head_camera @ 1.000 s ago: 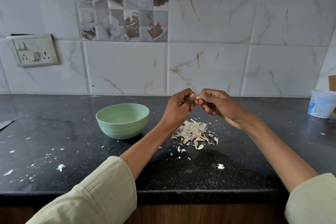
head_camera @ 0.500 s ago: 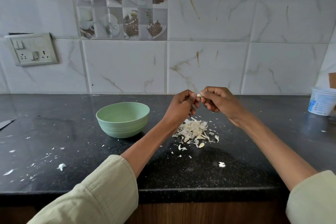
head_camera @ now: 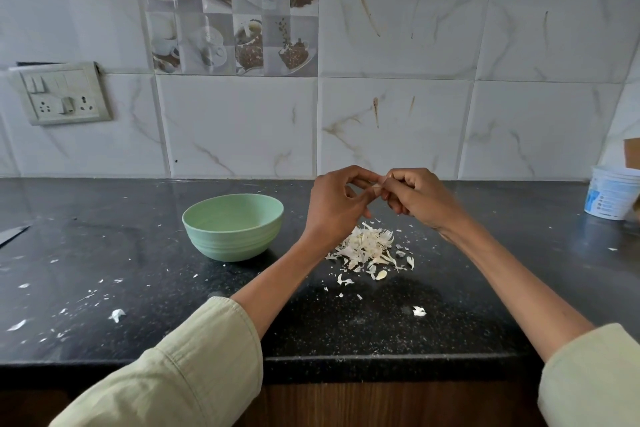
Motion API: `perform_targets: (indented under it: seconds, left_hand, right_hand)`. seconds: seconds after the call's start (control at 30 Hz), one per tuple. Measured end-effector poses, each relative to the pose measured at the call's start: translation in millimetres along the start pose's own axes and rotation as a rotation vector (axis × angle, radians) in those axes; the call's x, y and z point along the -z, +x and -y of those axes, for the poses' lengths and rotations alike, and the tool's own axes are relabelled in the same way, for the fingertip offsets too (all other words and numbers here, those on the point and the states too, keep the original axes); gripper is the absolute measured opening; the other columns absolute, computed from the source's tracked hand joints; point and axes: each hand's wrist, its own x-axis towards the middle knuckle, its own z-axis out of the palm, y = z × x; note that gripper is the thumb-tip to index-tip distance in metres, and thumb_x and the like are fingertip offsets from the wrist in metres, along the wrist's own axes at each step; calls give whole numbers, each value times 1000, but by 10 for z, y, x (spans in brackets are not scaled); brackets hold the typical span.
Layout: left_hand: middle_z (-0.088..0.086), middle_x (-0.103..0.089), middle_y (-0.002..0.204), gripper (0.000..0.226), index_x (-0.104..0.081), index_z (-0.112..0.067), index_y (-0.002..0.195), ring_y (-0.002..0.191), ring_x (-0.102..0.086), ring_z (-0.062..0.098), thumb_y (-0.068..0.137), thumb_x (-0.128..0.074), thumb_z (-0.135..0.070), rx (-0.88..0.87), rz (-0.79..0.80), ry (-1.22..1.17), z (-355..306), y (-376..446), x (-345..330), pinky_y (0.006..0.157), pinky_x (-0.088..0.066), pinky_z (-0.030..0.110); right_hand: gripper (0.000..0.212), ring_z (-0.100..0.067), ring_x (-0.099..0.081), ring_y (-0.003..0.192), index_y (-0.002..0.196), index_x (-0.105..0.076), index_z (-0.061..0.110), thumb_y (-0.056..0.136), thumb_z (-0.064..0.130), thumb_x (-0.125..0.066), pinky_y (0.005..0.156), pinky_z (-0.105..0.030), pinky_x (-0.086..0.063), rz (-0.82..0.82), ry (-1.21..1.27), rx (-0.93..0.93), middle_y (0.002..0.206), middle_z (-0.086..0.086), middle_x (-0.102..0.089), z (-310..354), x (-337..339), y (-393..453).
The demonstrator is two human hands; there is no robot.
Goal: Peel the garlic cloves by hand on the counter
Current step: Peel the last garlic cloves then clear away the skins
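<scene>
Head view: garlic clove pinched between both hands above the peel heap

Both hands are raised over the black speckled worktop (head_camera: 104,253), meeting at the fingertips in front of the tiled wall. The left hand (head_camera: 334,206) has its fingers curled, thumb and forefinger closing on a small pale garlic clove (head_camera: 377,188). The right hand (head_camera: 417,199) meets it from the other side, fingers bent inward and pinching the same clove. Only a sliver of the clove shows between the fingertips; how much skin is on it cannot be told.

Directly below the hands, a heap of papery garlic peels (head_camera: 365,248) lies on the worktop, with loose flakes scattered around it and toward the front edge. One larger white scrap (head_camera: 418,311) sits apart, nearer the person.

A pale green ribbed bowl (head_camera: 232,230) stands upright to the left of the heap, near the left wrist but not touching it. Its inside is mostly hidden by the near rim.

More white flakes are scattered over the left part of the worktop. A grey blade tip (head_camera: 12,235) pokes in at the far left edge. A white plastic tub (head_camera: 611,192) with blue print stands at the far right. A switch and socket plate (head_camera: 62,94) is fixed to the wall at left. Light green sleeves cover both forearms up to the elbow.
</scene>
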Motion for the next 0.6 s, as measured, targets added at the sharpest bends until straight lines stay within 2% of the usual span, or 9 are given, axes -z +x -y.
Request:
perform_targets:
  seconds: [0.1, 0.4, 0.5, 0.6]
  left_hand:
    - [-8, -78, 91, 11, -79, -22, 103, 55, -73, 15, 93, -82, -24, -15, -14, 43, -4, -6, -4, 53, -50, 21]
    - [-10, -75, 86, 6, -76, -23, 95, 53, -71, 11, 94, -81, -26, -44, -61, 119, 5, 5, 9, 56, -59, 36]
    - [-13, -74, 82, 7, -75, -25, 96, 53, -71, 9, 94, -80, -29, -82, -62, 168, 15, 6, 6, 59, -61, 41]
    - [-16, -74, 87, 15, -72, -30, 102, 54, -69, 6, 92, -82, -35, -130, -62, 206, 6, 3, 7, 63, -60, 40]
  right_hand:
    - [35, -8, -52, 49, 84, -71, 0, 108, 23, -60, 52, -15, -41, 0, 9, -11, 59, -8, -62, 11, 1, -5]
    - [37, -9, -51, 51, 79, -68, 5, 110, 23, -56, 49, -15, -40, -15, 67, -74, 59, -6, -60, 17, 12, 0]
    - [38, -9, -51, 51, 79, -68, 6, 110, 25, -56, 50, -15, -40, -5, 69, -83, 59, -5, -61, 9, 13, 1]
    - [38, -8, -49, 49, 81, -69, 5, 110, 26, -56, 49, -15, -40, 5, 76, -85, 57, -4, -60, 15, 10, -5]
